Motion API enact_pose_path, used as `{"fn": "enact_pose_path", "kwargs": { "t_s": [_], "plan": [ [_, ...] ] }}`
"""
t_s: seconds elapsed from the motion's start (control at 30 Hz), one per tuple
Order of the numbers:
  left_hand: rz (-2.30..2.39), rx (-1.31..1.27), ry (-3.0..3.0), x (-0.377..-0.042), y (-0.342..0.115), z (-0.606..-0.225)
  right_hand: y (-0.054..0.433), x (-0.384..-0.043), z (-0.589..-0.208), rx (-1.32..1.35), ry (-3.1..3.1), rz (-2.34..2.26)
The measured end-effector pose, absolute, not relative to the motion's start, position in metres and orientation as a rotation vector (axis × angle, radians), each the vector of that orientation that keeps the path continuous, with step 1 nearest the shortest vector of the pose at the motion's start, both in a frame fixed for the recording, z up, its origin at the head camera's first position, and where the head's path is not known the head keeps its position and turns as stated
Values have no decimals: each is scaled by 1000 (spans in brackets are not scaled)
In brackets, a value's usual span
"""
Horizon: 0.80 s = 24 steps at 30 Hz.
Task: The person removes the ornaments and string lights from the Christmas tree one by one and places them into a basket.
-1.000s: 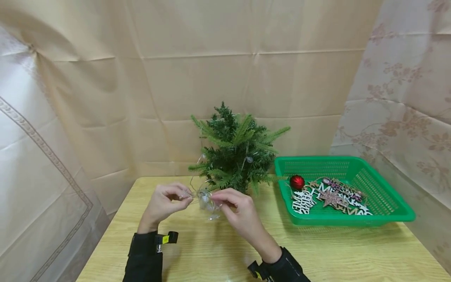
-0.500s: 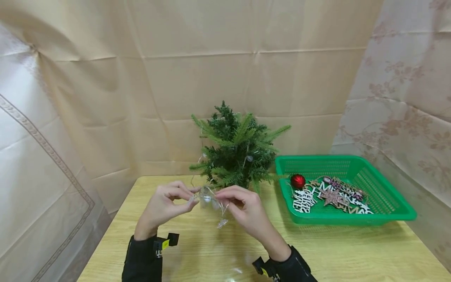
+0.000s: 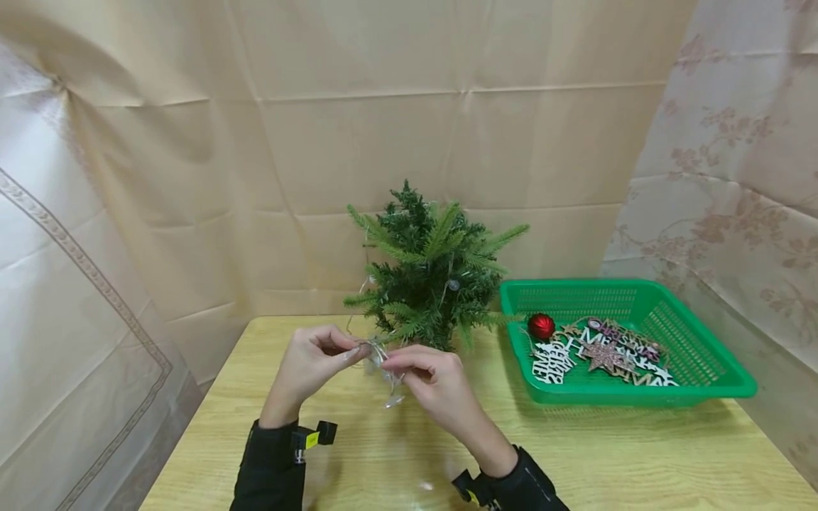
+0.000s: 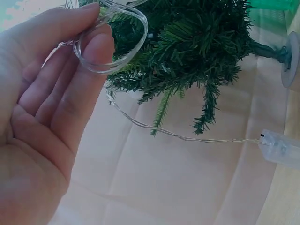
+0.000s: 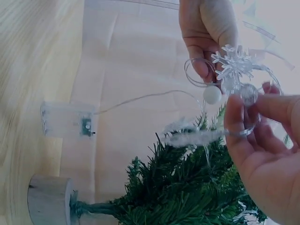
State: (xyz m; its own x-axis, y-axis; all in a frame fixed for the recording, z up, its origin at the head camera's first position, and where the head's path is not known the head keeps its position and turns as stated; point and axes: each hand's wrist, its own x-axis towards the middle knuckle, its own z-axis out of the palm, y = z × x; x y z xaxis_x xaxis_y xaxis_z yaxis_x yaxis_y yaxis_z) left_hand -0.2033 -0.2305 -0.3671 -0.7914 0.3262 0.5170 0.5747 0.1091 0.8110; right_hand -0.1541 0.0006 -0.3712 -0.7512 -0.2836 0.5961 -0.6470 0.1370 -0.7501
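Observation:
Between the two hands, in front of a small artificial Christmas tree, hangs a bunched string of fairy lights on clear wire. My left hand pinches the coiled wire between thumb and fingers, as the left wrist view shows. Thumb and fingertips of my right hand pinch the string close to its bulbs. A clear snowflake and a white ball bulb show there. A wire runs from the bunch to a clear battery box near the tree's wooden base.
A green plastic basket stands on the right of the wooden table. Inside are a red ball ornament, a glittery pink star and several white word cutouts. A beige cloth hangs behind the tree.
Both hands keep working on the bunched lights. The left hand has shifted slightly right, and the fingers have changed their hold. The dangling snowflake piece has swung about below the hands.

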Motion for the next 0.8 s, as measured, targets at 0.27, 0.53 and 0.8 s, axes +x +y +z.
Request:
{"fn": "enact_pose_path", "kwargs": {
  "t_s": [0.27, 0.53, 0.8],
  "plan": [
    [-1728, -911, -2065, -201, -229, -364, 2, -158, -374, 1063, -2139, 1579],
    [-1732, -1064, -2043, -198, -242, -358, -2, -155, -374, 1007, -2136, 1609],
    [-1712, -1205, -2024, -182, -237, -348, 9, -144, -364, 1000, -2126, 1628]
  ]
}}
